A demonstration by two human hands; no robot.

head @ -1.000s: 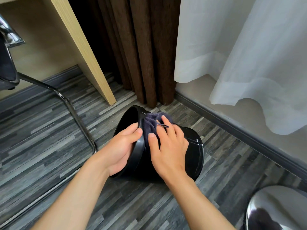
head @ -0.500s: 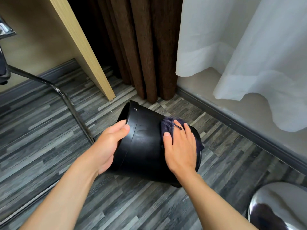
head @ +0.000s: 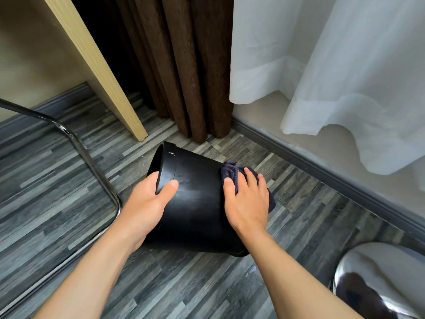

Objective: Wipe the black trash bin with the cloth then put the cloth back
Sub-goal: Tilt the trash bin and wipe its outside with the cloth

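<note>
Black plastic, the trash bin [head: 195,203] is tipped on its side on the grey wood-look floor [head: 57,180], its open mouth turned to the left, near the brown curtain [head: 181,65] and the chrome chair leg [head: 92,162]. Its rim is gripped by the left hand [head: 147,203], with the thumb laid over the outer wall. A dark cloth [head: 232,171] is pressed flat against the bin's base end by the right hand [head: 248,201], fingers spread.

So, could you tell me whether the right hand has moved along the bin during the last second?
Yes. The right hand and cloth slid from the bin rim toward its base.
</note>
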